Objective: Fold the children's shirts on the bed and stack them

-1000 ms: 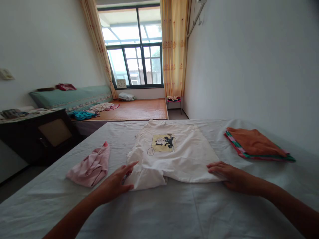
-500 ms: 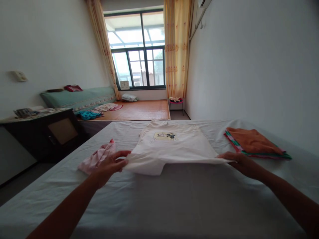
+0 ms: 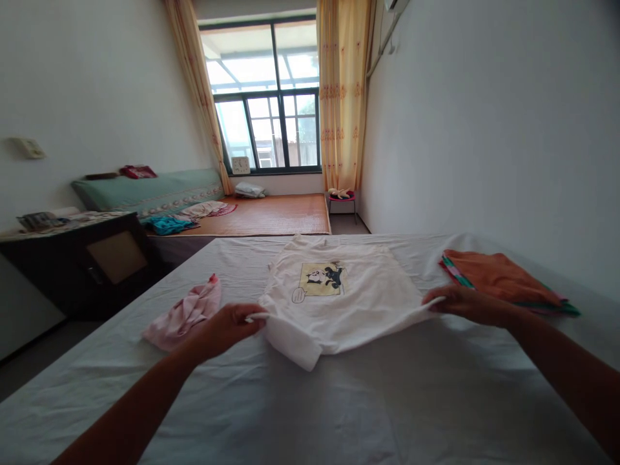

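Observation:
A white T-shirt (image 3: 368,297) with a yellow cartoon print lies spread over the grey-white bed sheet (image 3: 310,413). My left hand (image 3: 242,327) pinches its near left corner, fingers closed on the fabric. At the opposite corner my right hand (image 3: 458,305) grips the cloth, a small fold poking out past the fingers. Both held corners are raised, and the near edge sags between them, with a flap hanging toward me left of centre. Just beyond my left forearm rests a crumpled pink garment (image 3: 186,313). Folded orange clothing (image 3: 504,276) with a green and pink edge lies beyond my right hand.
A dark cabinet (image 3: 72,258) stands left of the bed. Farther off is a second bed with a brown mat (image 3: 276,213), holding a blue cloth (image 3: 169,223). A small stool (image 3: 341,196) is by the curtain. The white wall (image 3: 484,129) runs along the right.
The shirt's near edge has dropped from taut to sagging, and its print shows more fully. Both hands still hold the corners; my left hand has shifted slightly right and nearer to me.

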{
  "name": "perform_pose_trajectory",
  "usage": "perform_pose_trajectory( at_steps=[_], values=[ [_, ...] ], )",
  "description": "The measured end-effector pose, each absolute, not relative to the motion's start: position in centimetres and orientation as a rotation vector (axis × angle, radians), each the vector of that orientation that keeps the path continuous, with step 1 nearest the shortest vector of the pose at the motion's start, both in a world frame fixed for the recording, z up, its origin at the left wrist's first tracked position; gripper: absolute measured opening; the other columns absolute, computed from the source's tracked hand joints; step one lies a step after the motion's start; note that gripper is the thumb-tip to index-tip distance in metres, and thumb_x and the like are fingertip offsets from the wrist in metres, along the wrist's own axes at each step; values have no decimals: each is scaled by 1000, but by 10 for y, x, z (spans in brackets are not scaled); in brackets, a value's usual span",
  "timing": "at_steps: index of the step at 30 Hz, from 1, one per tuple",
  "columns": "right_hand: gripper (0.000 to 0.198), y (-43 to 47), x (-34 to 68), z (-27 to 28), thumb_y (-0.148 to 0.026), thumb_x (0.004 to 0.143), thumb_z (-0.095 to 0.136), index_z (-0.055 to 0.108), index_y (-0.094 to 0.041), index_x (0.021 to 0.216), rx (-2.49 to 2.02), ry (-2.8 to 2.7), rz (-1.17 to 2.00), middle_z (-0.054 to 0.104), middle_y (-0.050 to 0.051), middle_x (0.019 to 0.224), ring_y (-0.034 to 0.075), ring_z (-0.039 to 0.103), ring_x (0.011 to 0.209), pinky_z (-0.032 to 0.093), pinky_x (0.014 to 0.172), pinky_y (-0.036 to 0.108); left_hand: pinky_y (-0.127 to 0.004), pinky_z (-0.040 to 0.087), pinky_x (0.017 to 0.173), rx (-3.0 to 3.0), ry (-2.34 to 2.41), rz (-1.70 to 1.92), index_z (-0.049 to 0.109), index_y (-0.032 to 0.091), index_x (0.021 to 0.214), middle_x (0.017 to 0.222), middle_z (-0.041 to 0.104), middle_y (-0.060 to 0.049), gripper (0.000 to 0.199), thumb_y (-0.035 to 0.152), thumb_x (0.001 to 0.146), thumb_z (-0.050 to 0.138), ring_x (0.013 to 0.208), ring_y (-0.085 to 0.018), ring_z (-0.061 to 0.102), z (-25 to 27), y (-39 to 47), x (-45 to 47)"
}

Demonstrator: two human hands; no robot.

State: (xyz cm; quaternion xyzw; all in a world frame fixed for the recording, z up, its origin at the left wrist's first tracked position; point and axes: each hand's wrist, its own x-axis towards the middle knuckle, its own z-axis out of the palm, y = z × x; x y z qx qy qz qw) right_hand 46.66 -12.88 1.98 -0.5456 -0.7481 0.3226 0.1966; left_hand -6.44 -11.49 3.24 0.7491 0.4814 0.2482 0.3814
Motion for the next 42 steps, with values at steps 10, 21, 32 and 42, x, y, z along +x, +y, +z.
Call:
perform_pose_trajectory(
  at_steps=[10, 21, 32, 42],
  values=[
    [58, -26, 453, -36, -55, 78, 51, 54, -15, 120, -1867, -1298, 570, 69, 14, 96, 26, 66, 84, 52, 67, 34, -26, 50, 66, 1246, 1372, 1256, 52, 18, 100, 86, 64, -5, 40, 49, 76, 62, 73, -13, 62, 17, 10, -42],
    [46, -46, 456, -56, -41, 81, 49, 56, -20, 121, -1743, -1636, 279, 69, 5, 83, 22, 64, 78, 47, 72, 31, -25, 38, 63, 2315, 1841, 313, 56, 19, 71, 69, 61, -1, 10, 26, 65, 54, 69, -18, 56, -1, -17, -51],
    [36, -46, 470, -56, -43, 78, 50, 69, -21, 100, -1685, -1800, 382, 71, 4, 89, 23, 64, 83, 47, 76, 31, -24, 44, 65, 1858, 1346, 468, 69, 14, 88, 76, 65, -2, 32, 30, 63, 54, 70, -16, 57, 12, -22, -80],
    [46, -65, 474, -21, -57, 78, 53, 70, -21, 101, -1631, -1716, 579, 70, 5, 92, 24, 59, 89, 45, 78, 31, -20, 39, 58, 2028, 1360, 719, 58, 17, 125, 74, 58, 1, 56, 45, 76, 56, 65, -12, 50, 11, -19, -67]
  ],
)
